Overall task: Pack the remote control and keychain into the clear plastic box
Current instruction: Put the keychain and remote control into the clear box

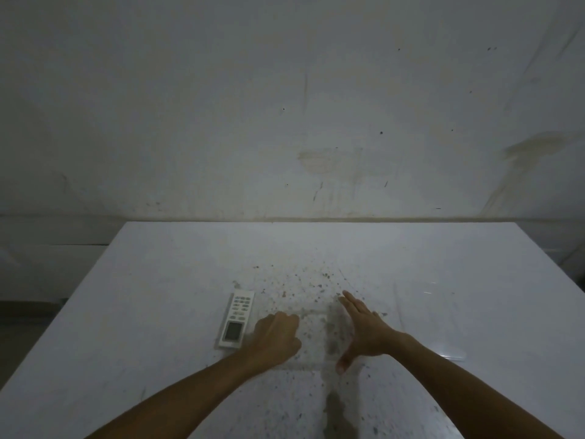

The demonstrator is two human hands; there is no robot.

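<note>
A white remote control (236,319) lies on the white table (158,296), its screen end towards me. Just right of it my left hand (276,335) rests with the fingers curled under, at the left side of a faint clear plastic box (313,340). Whatever is under those fingers is hidden. My right hand (364,331) is flat, with the fingers stretched forward and the thumb pointing down, against the box's right side. I see no keychain.
The tabletop is speckled with brown spots around the box. A faint glint like clear plastic (452,354) lies flat on the table to the right of my right forearm. A stained wall (316,122) stands behind the table's far edge.
</note>
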